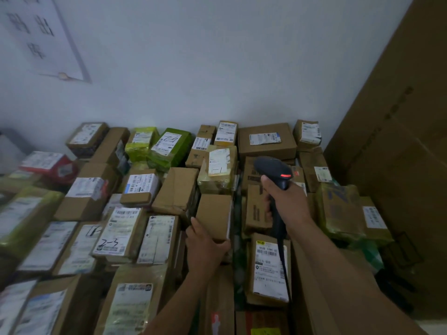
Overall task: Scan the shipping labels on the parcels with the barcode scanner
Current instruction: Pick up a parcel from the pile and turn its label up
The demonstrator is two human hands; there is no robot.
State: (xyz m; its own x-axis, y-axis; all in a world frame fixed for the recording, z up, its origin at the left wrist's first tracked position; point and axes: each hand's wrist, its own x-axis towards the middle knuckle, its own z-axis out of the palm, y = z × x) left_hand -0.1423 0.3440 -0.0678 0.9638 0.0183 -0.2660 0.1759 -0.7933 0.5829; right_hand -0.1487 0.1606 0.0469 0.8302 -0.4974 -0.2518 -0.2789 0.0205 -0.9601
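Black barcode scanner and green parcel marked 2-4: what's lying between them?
Head view: a yellowish tape-wrapped parcel with a white label, between black barcode scanner and green parcel.

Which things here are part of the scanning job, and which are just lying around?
Job: barcode scanner in right hand; plain box held by left hand; labelled parcel by the cable.
Lying about: wall poster; large cardboard leaning at right.

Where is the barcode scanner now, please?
Head view, right of centre: the right hand grips the barcode scanner, right of the left hand's plain parcel.
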